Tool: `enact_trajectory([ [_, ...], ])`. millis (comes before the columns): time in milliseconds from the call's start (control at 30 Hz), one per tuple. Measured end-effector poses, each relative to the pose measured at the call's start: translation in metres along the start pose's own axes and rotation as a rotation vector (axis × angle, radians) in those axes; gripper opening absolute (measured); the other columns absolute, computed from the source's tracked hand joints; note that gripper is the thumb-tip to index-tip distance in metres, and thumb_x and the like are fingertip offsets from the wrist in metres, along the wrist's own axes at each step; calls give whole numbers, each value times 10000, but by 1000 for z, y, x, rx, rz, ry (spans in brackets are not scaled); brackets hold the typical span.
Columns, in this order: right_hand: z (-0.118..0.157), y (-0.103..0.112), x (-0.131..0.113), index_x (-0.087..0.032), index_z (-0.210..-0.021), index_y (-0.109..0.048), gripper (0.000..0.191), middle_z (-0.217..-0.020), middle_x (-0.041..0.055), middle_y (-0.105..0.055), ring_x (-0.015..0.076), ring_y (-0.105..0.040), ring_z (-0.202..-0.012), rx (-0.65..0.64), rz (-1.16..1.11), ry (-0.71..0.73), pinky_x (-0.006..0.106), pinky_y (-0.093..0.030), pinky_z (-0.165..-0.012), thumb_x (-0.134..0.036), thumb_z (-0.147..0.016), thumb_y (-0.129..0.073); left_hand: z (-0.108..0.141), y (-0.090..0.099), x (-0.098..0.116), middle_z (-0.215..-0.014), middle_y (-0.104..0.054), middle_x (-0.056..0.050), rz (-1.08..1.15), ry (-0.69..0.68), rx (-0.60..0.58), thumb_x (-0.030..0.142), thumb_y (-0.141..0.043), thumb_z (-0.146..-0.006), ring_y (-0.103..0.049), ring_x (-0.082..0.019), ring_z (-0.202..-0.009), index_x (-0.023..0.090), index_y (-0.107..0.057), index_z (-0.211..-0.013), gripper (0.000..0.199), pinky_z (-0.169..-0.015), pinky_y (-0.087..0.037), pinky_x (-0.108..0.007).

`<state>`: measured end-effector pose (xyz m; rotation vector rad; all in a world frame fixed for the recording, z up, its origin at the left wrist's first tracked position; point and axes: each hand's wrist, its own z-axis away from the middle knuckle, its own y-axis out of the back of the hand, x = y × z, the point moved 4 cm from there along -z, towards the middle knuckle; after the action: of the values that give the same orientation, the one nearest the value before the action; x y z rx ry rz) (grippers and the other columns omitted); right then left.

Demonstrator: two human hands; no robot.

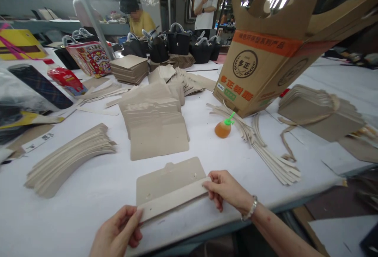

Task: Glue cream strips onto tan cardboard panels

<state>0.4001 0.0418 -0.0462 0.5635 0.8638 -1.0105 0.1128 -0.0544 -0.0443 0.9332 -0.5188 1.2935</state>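
Note:
My left hand (122,227) pinches the left end of a long, pale cardboard strip (174,200). My right hand (226,190) grips its other end between thumb and fingers. The strip lies across the near edge of a grey-beige cardboard panel (168,180) that has a small tab on its far side. Small holes show in the strip and shiny spots on the panel. Beyond it spreads a fanned stack of similar panels (159,135). To the left lies a curved pile of cardboard strips (71,158). A small bottle of amber liquid (223,130) with a green nozzle stands right of the stack.
A large open carton (251,64) stands at the back right, with narrow strips (265,154) before it. Bundled cardboard pieces (319,113) lie further right. Black handbags (178,42) line the far side. A red bottle (65,76) lies left. Two people are beyond the table (97,221).

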Motion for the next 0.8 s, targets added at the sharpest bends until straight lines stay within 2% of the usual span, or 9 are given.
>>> enact_trajectory([
  [100, -12, 5, -3, -172, -667, -420, 310, -492, -40, -549, 61, -432, -302, 47, 36, -12, 142, -318, -264, -435, -720, -574, -14, 4, 3, -520, -614, 20, -124, 10, -29, 702, -502, -735, -552, -162, -523, 214, -564, -689, 494, -565, -425, -269],
  [200, -21, 7, -1, -163, -682, -442, 251, -545, -21, -593, 79, -501, -339, 37, 37, -46, 159, -393, -293, -392, -738, -528, -23, 6, 4, -508, -610, 24, -172, 13, -6, 701, -489, -741, -543, -162, -506, 215, -562, -689, 494, -554, -409, -267],
  [300, -28, 9, 3, -164, -687, -450, 237, -533, -21, -592, 94, -514, -338, 54, 40, -65, 170, -401, -287, -380, -748, -524, -29, 6, 3, -496, -598, 29, -130, 30, 2, 704, -505, -723, -530, -162, -493, 215, -570, -691, 495, -548, -403, -265],
  [467, -36, 12, 10, -169, -688, -456, 261, -484, -42, -565, 97, -485, -303, 89, 47, -61, 170, -366, -252, -408, -740, -549, -34, 7, -2, -469, -555, 33, -110, 81, 9, 732, -519, -685, -490, -147, -456, 202, -576, -668, 533, -505, -367, -256],
  [800, -38, 9, 8, -185, -687, -439, 250, -459, -65, -541, 87, -453, -275, 125, 63, -60, 158, -324, -230, -408, -755, -528, -36, 8, 2, -390, -448, 53, -214, 73, 45, 741, -461, -710, -376, -120, -390, 218, -538, -596, 541, -457, -289, -253],
])
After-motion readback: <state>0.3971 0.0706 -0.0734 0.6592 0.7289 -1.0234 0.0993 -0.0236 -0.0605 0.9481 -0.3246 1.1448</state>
